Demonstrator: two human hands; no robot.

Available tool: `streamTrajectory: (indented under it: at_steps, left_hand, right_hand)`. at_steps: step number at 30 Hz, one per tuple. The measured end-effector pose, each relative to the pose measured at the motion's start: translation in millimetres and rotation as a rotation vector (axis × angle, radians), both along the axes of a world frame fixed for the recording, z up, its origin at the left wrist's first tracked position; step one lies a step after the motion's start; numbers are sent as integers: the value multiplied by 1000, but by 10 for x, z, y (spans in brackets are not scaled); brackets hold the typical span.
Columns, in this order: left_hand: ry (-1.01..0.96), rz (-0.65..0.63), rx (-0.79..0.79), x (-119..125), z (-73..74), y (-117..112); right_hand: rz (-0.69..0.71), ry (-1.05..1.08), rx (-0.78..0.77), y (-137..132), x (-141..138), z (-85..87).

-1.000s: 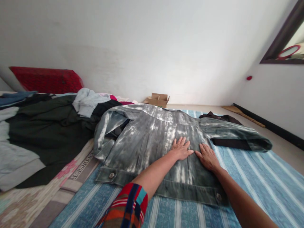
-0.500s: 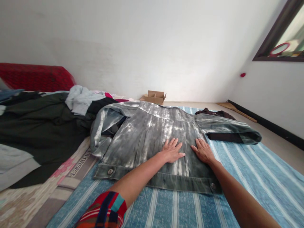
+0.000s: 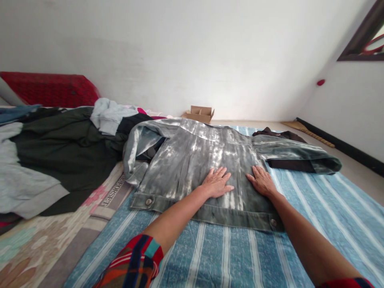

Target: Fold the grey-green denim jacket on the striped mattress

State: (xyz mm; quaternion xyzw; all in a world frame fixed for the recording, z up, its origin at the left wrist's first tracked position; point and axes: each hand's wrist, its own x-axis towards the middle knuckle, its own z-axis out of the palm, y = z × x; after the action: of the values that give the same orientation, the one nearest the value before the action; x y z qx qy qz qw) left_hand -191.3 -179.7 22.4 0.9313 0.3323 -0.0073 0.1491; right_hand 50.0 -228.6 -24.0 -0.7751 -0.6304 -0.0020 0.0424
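Note:
A grey-green denim jacket (image 3: pixel 192 160) with whitish streaks lies back side up, its hem with two metal buttons toward me. Its left-hand sleeve is bent back on itself, and the other sleeve stretches out to the right. My left hand (image 3: pixel 217 183) rests flat on the middle of the jacket's back with fingers spread. Close to the jacket's right edge, my right hand (image 3: pixel 261 181) also lies flat, fingers apart. Neither hand grips the cloth.
Blue striped cloth (image 3: pixel 315 208) spreads under the jacket. Dark and grey clothes (image 3: pixel 69 156) are heaped at left, on a floral sheet (image 3: pixel 39 240). A small cardboard box (image 3: pixel 199 115) stands by the wall. Some dark brown clothing (image 3: pixel 279 135) lies behind the right sleeve.
The camera view has tilted down and shifted slightly left, so the scene sits higher and further right. Both hands stay flat on the jacket at nearly the same places.

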Motion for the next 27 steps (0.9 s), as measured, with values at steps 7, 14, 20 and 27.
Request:
streamTrajectory:
  at_steps: [7,14,20,27]
  left_hand:
    - [-21,-88,-74,-567,222,-314]
    - [15,-130,-6,-1365,362,-808]
    - [60,-116,129,-1490,255,-936]
    - [173,-92,171,-1364,249,-855]
  right_hand:
    - [-6,110,57,-6,-38,74]
    - [-37,185,140,-390,-45,333]
    - [334,227,99,-1343,-462,509]
    - [458,-115,171,-1677,-694,260]
